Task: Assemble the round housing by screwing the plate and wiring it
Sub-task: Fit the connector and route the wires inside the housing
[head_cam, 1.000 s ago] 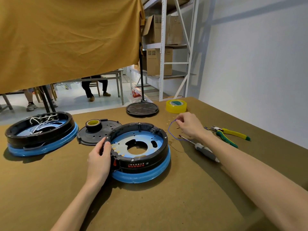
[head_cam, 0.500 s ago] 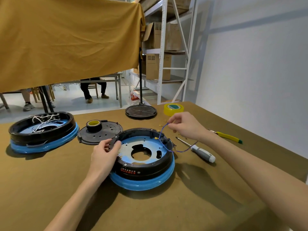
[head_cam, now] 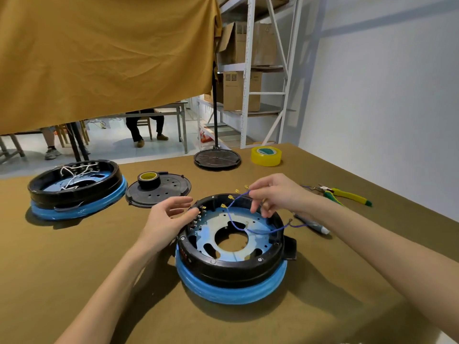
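Two round housings, black rim on blue base: one near [head_cam: 231, 256], one far left [head_cam: 74, 189]. Two loose black round plates: perforated [head_cam: 164, 194], ribbed [head_cam: 217, 158]; two tape rolls: yellow-black [head_cam: 148, 179], clear yellow [head_cam: 266, 156]. One blue wire [head_cam: 238, 224], one screwdriver [head_cam: 314, 224], one pair of pliers [head_cam: 345, 194], two hands: left [head_cam: 169, 222], right [head_cam: 275, 194].

screwdriver [head_cam: 313, 224] tip behind right wrist; pliers [head_cam: 345, 194] jaws perhaps blurred; housing label unreadable
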The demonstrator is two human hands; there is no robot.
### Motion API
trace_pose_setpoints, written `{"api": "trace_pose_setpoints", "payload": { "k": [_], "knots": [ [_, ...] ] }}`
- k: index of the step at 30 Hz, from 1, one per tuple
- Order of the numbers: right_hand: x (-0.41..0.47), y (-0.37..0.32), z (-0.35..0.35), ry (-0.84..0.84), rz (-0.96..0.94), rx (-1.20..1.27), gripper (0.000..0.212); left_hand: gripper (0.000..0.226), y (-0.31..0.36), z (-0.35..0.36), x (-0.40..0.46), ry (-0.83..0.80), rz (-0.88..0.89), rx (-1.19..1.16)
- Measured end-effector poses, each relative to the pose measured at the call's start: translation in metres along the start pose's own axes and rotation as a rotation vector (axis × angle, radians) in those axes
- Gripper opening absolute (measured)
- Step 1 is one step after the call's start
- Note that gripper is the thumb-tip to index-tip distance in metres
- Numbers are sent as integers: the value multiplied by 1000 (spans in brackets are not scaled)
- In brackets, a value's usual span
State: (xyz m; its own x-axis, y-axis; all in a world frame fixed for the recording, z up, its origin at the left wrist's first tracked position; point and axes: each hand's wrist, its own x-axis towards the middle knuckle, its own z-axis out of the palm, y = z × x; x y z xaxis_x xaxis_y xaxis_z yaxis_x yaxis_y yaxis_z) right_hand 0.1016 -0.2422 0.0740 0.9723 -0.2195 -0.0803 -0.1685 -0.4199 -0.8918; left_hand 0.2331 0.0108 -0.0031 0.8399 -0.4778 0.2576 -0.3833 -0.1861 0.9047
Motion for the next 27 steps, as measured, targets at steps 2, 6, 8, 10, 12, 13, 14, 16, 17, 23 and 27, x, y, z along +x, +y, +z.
{"api": "trace_pose_setpoints", "payload": {
  "k": [2, 6, 8, 10, 12, 13, 14, 16, 17, 23, 27],
  "knots": [
    [1, 2, 11, -38, 2, 20, 20, 18, 0, 4, -7, 123, 73, 54],
    [4, 1, 33, -95, -39, 64, 20, 18, 5, 13, -22, 48, 118, 60],
    [5, 2, 42, -104, -80, 57, 21, 16, 6, 14, -26, 28, 124, 42],
    [6, 3, 49, -114, -126, 11, 20, 9, 7, 13, -28, 21, 121, 34],
    [7, 3, 52, -94, -179, -90, 17, 9, 9, 12, -30, 16, 115, 26],
    [7, 1, 52, -68, -206, -149, 15, 11, 9, 11, -31, 22, 115, 21],
    [8, -1, 52, -38, -225, -198, 14, 11, 9, 11, -32, 28, 115, 15],
    [9, -6, 50, 29, -244, -260, 13, 10, 9, 10, -33, 20, 114, 16],
    [9, -8, 50, 69, -253, -302, 13, 10, 10, 9, -33, 1, 115, 31],
    [-4, -11, 73, 477, -429, -726, 13, 15, 15, 9, -29, -4, 96, 28],
    [-13, -10, 88, 390, -431, -647, 13, 24, 17, 17, -28, 66, 40, -159]
  ]
}}
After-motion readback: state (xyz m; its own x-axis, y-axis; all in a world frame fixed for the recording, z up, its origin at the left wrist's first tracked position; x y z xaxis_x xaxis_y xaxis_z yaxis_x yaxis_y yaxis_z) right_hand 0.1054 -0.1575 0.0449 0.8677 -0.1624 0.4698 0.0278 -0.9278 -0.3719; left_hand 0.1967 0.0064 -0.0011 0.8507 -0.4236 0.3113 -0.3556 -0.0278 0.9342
